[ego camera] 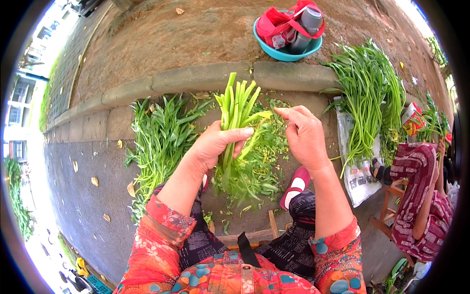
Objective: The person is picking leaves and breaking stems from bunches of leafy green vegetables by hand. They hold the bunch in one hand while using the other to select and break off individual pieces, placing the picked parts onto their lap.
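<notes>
My left hand [220, 143] grips a bunch of leafy green vegetable stalks [235, 106], cut ends up and leaves hanging down. My right hand [303, 128] is raised just right of the bunch, thumb and forefinger together at the tip of a yellowish stalk or leaf that bends out from it. Whether the fingers pinch that tip is too fine to tell. Below the hands, trimmed leaves and bits [273, 147] lie scattered on the ground. A pile of leafy stalks [158, 143] lies left of my arms, and a larger heap of long stalks [367, 95] is at the right.
A concrete curb [198, 77] crosses ahead. Beyond it, a turquoise basin [282, 55] holds a red bag [273, 27] and a grey flask [306, 31]. A white sack [358, 183] lies under the right heap. Another person [415, 191] sits at the far right on a wooden seat.
</notes>
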`<state>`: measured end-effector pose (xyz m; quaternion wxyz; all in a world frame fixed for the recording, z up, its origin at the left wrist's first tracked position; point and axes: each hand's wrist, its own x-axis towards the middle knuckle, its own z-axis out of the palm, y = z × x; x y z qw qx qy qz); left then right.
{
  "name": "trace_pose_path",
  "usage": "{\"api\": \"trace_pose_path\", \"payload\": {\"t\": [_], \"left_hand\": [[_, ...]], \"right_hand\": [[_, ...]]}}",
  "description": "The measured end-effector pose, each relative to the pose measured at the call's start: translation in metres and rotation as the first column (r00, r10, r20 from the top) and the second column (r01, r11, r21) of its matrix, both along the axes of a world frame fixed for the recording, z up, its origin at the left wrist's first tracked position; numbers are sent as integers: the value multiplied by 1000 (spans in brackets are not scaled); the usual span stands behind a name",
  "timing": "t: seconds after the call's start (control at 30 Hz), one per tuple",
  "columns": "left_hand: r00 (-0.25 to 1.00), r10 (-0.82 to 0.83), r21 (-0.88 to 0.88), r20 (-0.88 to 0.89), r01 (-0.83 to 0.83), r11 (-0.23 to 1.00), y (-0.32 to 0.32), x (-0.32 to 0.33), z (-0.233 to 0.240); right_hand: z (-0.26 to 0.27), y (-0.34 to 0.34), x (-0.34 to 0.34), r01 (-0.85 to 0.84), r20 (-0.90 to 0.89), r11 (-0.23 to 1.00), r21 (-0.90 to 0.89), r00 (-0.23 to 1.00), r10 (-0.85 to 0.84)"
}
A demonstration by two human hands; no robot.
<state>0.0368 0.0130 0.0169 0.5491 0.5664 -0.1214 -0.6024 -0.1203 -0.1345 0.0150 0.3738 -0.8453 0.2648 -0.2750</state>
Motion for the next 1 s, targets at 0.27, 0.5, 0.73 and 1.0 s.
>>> {"api": "trace_pose_path", "payload": {"t": [0.27,0.5,0.73,1.0], "left_hand": [[941,-21,-35,338,35,999,-2,-8,-1],[867,-51,17,496,49,999,-3,-8,1],[899,-20,60,438,-7,998,-5,-10,7],[797,-12,-49,604,53,997,-3,-10,-8]], "right_hand": [[4,-3,-4,29,-138,991,134,990,-10],[6,-6,-3,-33,12,984,176,999,31],[6,-2,-3,-82,17,958,276,997,81],[4,-6,-6,-57,-43,688,724,991,127]]}}
